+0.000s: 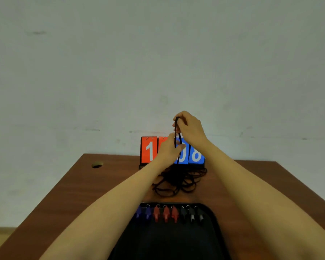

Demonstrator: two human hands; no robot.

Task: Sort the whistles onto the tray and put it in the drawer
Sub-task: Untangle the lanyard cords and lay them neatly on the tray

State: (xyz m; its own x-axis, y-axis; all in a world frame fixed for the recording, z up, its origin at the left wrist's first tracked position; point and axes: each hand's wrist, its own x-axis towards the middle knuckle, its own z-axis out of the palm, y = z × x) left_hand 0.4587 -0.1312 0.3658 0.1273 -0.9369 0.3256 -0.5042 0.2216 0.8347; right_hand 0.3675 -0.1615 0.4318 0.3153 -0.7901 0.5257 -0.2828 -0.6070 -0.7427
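Note:
A black tray lies at the near edge of the table. Along its far rim stands a row of whistles: blue ones at the left, three red ones in the middle, black ones at the right. Raised in front of the scoreboard, my right hand pinches the top of a black lanyard cord. My left hand grips the cord's lower end just below. Whether a whistle hangs on that cord is hidden by my hands.
A heap of tangled black lanyards lies on the brown wooden table beyond the tray. A red and blue flip scoreboard stands against the pale wall. A round cable hole is at the table's far left.

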